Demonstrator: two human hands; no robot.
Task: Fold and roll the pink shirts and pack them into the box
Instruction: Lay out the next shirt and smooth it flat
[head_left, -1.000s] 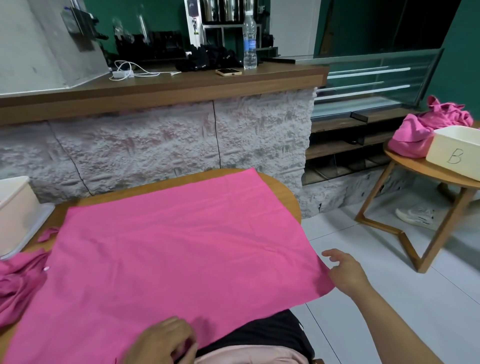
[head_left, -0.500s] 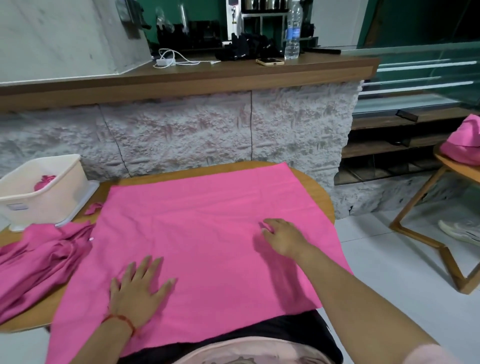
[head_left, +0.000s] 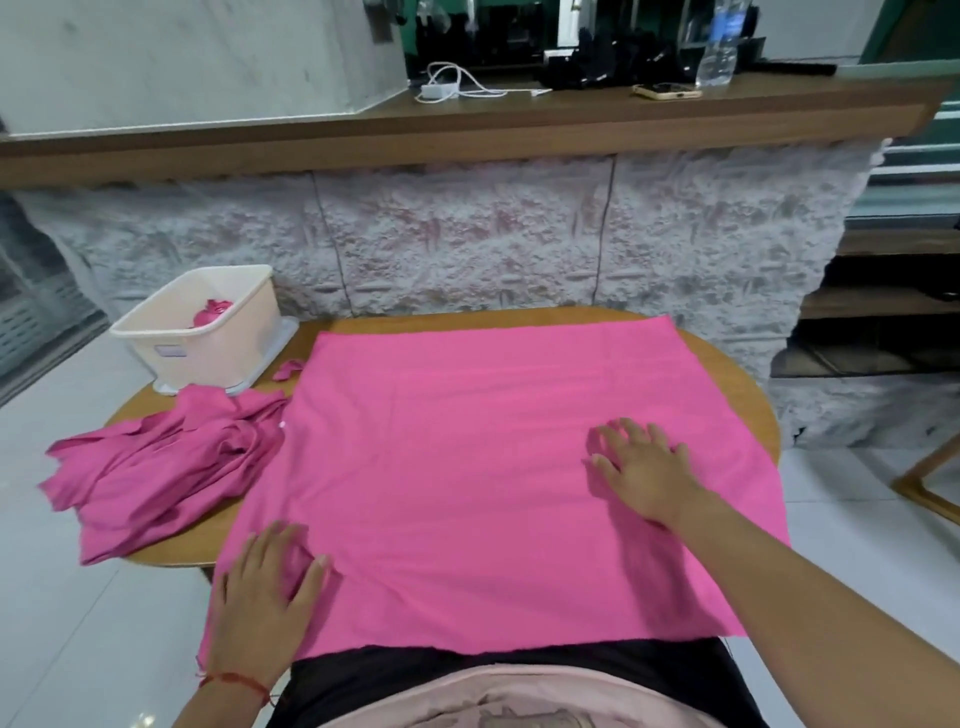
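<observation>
A pink shirt (head_left: 467, 457) lies spread flat over the round wooden table (head_left: 737, 374), its near edge hanging over the front. My left hand (head_left: 265, 592) rests flat on the shirt's near left corner, fingers apart. My right hand (head_left: 644, 467) lies flat on the shirt's right part, fingers spread. A cream plastic box (head_left: 208, 332) stands at the table's far left with a rolled pink shirt (head_left: 210, 314) inside. More crumpled pink shirts (head_left: 156, 462) lie in a heap at the table's left edge.
A stone-faced counter (head_left: 467, 239) with a wooden top rises right behind the table; a phone (head_left: 665, 92), water bottle (head_left: 719, 47) and charger cable (head_left: 457, 88) lie on it. White tiled floor surrounds the table. A wooden table leg (head_left: 930, 483) shows at the right edge.
My view swung left, bringing the box and heap fully into sight. My right hand slid right and nearer across the shirt; my left hand moved toward the near left corner.
</observation>
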